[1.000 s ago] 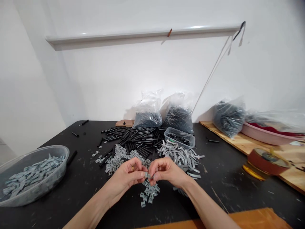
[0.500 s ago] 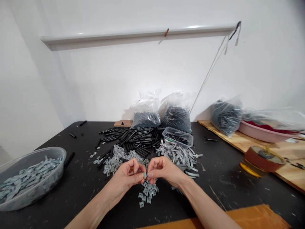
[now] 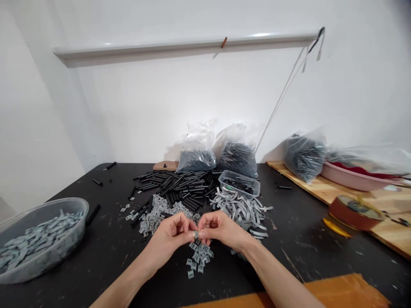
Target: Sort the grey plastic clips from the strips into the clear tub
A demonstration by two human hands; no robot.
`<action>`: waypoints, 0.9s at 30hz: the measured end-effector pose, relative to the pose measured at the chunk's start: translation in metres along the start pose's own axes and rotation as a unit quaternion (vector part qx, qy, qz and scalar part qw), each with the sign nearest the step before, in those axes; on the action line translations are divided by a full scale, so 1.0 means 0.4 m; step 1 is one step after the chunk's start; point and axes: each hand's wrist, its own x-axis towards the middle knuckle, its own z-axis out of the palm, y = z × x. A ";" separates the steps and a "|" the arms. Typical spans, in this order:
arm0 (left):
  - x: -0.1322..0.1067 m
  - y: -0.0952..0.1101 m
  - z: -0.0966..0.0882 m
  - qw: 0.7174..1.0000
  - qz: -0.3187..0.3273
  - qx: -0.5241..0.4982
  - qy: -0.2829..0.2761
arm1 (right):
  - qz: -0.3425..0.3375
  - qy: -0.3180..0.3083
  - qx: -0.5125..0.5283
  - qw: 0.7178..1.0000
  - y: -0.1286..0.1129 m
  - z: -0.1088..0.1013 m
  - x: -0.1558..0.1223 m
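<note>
My left hand (image 3: 170, 236) and my right hand (image 3: 221, 230) meet above the black table, their fingertips pinching a small grey plastic piece (image 3: 195, 235) between them. Just below it lies a loose heap of similar grey clips (image 3: 199, 256). Behind my left hand spreads a pile of small grey parts (image 3: 156, 216), and beyond that a mass of black rods (image 3: 176, 188). Grey plastic strips (image 3: 239, 209) lie heaped beyond my right hand. Most of the held piece is hidden by my fingers.
A clear bowl (image 3: 64, 207) of grey parts sits at the left. Bags of dark parts (image 3: 237, 160) and a clear box (image 3: 239, 190) stand at the back. At the right are a wooden board (image 3: 324, 192), a pink basin (image 3: 353, 179) and a blurred round reddish object (image 3: 353, 214).
My fingertips have drawn slightly closer around the small grey piece. The view has shifted a little, moving the table's contents slightly left in the frame.
</note>
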 end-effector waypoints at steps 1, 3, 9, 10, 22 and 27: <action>0.001 -0.002 -0.001 1.000 0.001 0.004 0.002 | -0.001 -0.001 -0.003 1.000 0.001 0.001 0.001; 0.003 -0.008 -0.003 1.000 0.002 0.009 0.008 | -0.002 0.001 -0.006 1.000 0.004 0.002 0.004; 0.004 -0.015 -0.004 0.999 -0.018 -0.020 0.038 | -0.016 0.027 -0.011 0.999 0.018 0.012 0.015; 0.004 -0.015 -0.005 0.998 -0.024 -0.030 0.042 | -0.022 0.032 -0.011 0.999 0.021 0.014 0.017; 0.004 -0.023 -0.007 0.984 -0.121 -0.123 0.048 | -0.145 0.003 -0.133 0.980 0.002 0.018 0.003; 0.003 -0.007 -0.042 0.983 -0.075 -0.155 0.068 | -0.178 0.053 -0.139 0.973 -0.019 0.018 -0.003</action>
